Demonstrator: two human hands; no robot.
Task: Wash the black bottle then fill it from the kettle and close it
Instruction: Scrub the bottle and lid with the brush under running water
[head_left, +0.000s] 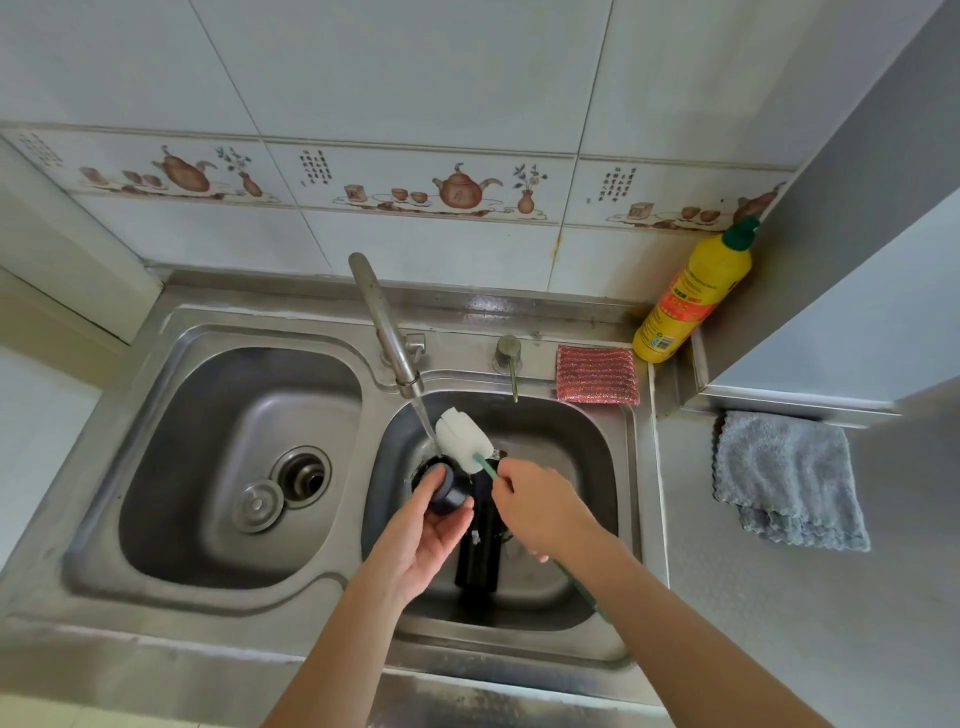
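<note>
The black bottle (477, 561) lies on its side in the right basin of the steel sink (618, 431), partly hidden by my hands. My left hand (421, 540) holds the bottle's round black cap (448, 494) under the running water from the tap (387, 332). My right hand (540, 506) grips the green handle of a bottle brush (462, 436), whose white sponge head points up to the left, right beside the water stream. No kettle is in view.
The left basin (218, 467) holds a drain and a loose metal plug (258, 506). A red scouring pad (596, 373) and a yellow detergent bottle (691, 301) stand at the back right. A grey cloth (787, 478) lies on the right counter.
</note>
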